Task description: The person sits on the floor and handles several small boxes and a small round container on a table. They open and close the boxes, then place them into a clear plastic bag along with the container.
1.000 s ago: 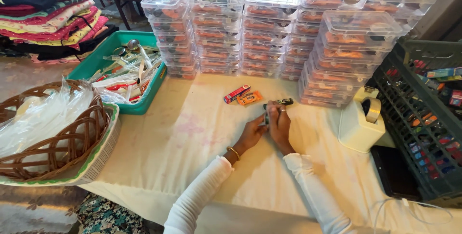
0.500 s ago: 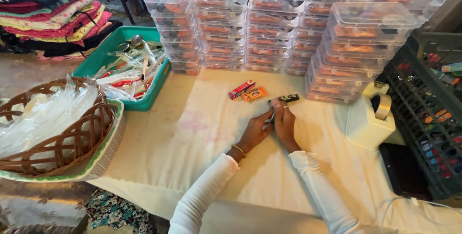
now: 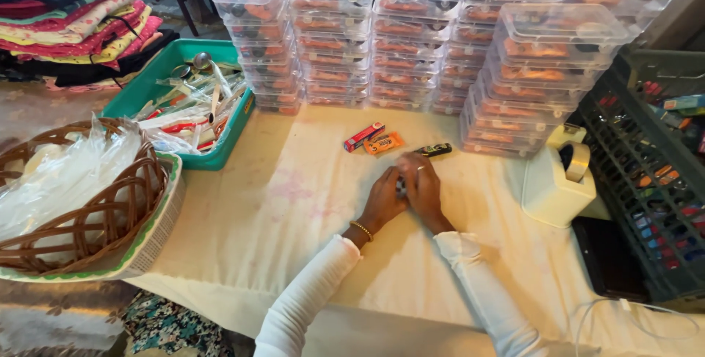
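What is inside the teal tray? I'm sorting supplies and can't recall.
The teal tray holds a loose heap of clear plastic packets with red and white contents, plus a round metal piece near the back. Whatever lies beneath the heap is covered.

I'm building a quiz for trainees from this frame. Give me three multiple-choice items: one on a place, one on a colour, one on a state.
1. Where is the tape dispenser?
A. right of the hands
B. in the basket
C. on the clothes

2. What colour is the tray of utensils?
A. red
B. teal
C. white

3. How are the left hand and right hand?
A. wide apart
B. raised off the table
C. together over something small

Answers: 1 A, it stands by the dark crate. 2 B, its walls are teal. 3 C, the hands meet on the tablecloth.
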